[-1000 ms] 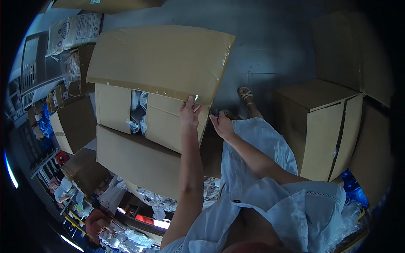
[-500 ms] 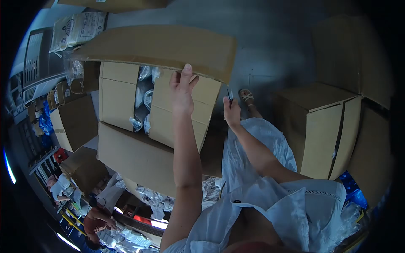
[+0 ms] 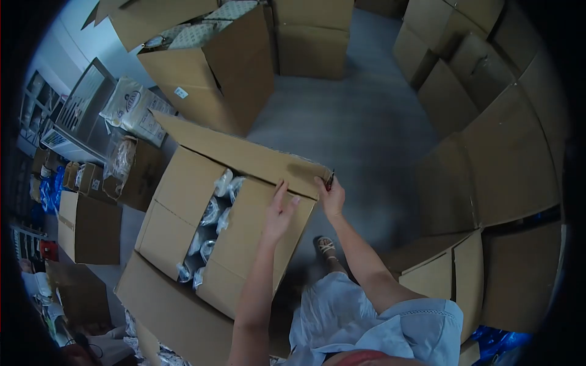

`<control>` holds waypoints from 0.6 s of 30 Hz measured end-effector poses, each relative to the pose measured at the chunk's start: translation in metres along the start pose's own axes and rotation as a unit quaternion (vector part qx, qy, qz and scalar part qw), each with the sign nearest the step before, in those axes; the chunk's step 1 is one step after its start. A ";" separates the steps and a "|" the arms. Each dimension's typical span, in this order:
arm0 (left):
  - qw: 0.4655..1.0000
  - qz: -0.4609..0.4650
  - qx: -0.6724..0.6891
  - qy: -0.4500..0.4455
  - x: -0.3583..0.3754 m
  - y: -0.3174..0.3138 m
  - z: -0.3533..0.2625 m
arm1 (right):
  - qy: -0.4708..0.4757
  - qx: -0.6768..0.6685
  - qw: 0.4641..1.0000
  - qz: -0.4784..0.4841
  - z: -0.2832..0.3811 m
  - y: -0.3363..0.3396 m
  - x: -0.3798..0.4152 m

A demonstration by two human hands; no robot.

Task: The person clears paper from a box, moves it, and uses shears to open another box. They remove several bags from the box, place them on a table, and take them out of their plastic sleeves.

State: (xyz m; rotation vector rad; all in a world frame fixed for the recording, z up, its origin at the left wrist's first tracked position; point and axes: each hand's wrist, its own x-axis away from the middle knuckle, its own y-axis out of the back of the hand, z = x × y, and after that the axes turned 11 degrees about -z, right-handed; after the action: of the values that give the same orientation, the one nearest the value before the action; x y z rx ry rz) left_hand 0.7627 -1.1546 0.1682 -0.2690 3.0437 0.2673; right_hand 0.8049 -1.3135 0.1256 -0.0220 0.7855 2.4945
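A large cardboard box (image 3: 244, 244) stands before me, its two inner flaps folded inward with a gap between them. Plastic-wrapped items (image 3: 210, 213) show in that gap. One long outer flap (image 3: 256, 158) stands raised along the far side. My left hand (image 3: 279, 216) is over the right inner flap near the base of the raised one, its fingers apart. At the raised flap's right end, my right hand (image 3: 331, 195) is closed around a small dark tool (image 3: 330, 180), with fingers against the cardboard edge.
Open boxes (image 3: 201, 73) stand beyond on the left, and stacked cartons (image 3: 506, 165) rise on the right. A printed white sack (image 3: 137, 110) lies at the left. Blue plastic (image 3: 500, 341) shows at lower right. My sandalled foot (image 3: 326, 246) is on the floor.
The view has turned and shifted. My left hand has let go of the raised flap's edge and moved down to its base. My right hand has come to the flap's right end.
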 end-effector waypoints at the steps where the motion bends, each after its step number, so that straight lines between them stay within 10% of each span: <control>1: 1.000 0.008 0.005 0.022 -0.004 0.001 0.007 | -0.033 -0.038 0.998 -0.025 0.001 -0.002 -0.016; 5: 0.986 -0.032 -0.163 0.017 0.004 0.023 0.059 | -0.086 -0.051 0.992 -0.083 -0.039 -0.037 -0.098; 10: 0.895 -0.094 -0.356 0.251 0.083 0.047 0.148 | -0.171 0.060 0.980 -0.078 -0.136 -0.111 -0.156; 18: 0.818 -0.113 -0.400 0.397 0.128 0.021 0.148 | -0.044 0.457 0.764 0.453 -0.214 -0.177 -0.135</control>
State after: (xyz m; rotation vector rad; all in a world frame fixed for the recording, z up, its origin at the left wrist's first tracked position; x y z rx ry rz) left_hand 0.6418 -1.1294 0.0152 -0.9966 3.3403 1.8347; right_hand 0.9786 -1.3695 -0.1241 1.0320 2.2982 2.4980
